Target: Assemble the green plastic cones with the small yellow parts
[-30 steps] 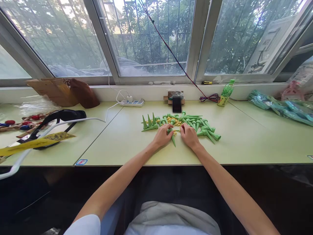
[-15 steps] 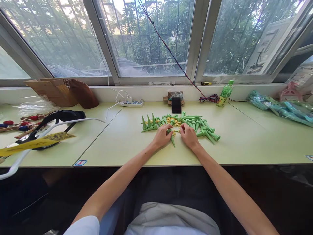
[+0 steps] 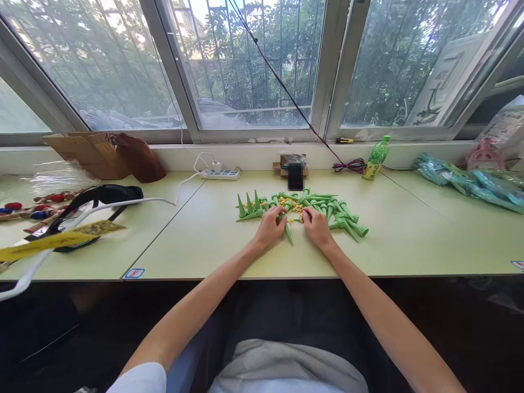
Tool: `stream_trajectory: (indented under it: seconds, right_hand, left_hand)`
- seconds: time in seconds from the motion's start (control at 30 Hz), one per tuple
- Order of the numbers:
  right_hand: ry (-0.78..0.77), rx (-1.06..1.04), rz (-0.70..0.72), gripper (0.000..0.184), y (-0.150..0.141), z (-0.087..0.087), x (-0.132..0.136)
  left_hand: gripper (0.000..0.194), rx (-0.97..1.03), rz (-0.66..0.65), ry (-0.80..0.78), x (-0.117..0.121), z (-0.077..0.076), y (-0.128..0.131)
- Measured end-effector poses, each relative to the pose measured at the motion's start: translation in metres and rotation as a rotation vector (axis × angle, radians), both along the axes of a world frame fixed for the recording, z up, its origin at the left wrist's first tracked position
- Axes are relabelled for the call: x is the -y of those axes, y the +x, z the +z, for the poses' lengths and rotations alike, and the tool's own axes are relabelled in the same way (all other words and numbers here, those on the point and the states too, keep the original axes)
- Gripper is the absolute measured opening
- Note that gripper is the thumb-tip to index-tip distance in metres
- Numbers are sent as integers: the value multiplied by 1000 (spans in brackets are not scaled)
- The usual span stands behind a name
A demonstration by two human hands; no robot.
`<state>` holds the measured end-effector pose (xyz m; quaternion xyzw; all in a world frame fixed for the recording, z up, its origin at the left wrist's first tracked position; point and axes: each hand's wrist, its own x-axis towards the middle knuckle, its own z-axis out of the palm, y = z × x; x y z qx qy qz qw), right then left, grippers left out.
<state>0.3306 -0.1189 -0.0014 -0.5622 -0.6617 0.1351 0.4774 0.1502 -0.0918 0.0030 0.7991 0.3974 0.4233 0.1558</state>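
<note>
My left hand (image 3: 270, 226) is closed around a green plastic watering spike (image 3: 289, 234), its pointed end slanting down toward me. Just right of it, my right hand (image 3: 317, 225) has thumb and fingers pinched together by a small yellow plastic piece; whether it grips that piece is hard to see. Beyond both hands lies a heap of small yellow pieces (image 3: 292, 204). Several more green spikes (image 3: 346, 218) are piled to the right, next to my right hand. On the left, a few spikes (image 3: 249, 204) stand point up beside others lying flat.
A dark box-like object (image 3: 295, 176) stands behind the pile. Farther back are a power strip (image 3: 221, 173), a green-capped bottle (image 3: 376, 158) and coiled wires (image 3: 350, 165). Plastic-wrapped bundles (image 3: 470, 180) lie far right. A white cable (image 3: 135, 202) and black strap (image 3: 135, 191) lie left.
Both hands stay nearly in place over the table. My right fingers shift slightly at the yellow pieces, and less yellow shows beside the spike in my left hand.
</note>
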Motion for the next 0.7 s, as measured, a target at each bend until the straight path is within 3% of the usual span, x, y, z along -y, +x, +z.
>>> stream_trajectory:
  seconds: [0.23, 0.7]
  right_hand:
    - [15, -186, 43, 27, -1, 5, 2]
    - [22, -167, 111, 22, -2, 3, 1]
  left_hand:
    - [10, 100, 29, -81, 3, 6, 2]
    - [11, 119, 21, -98, 2, 6, 2]
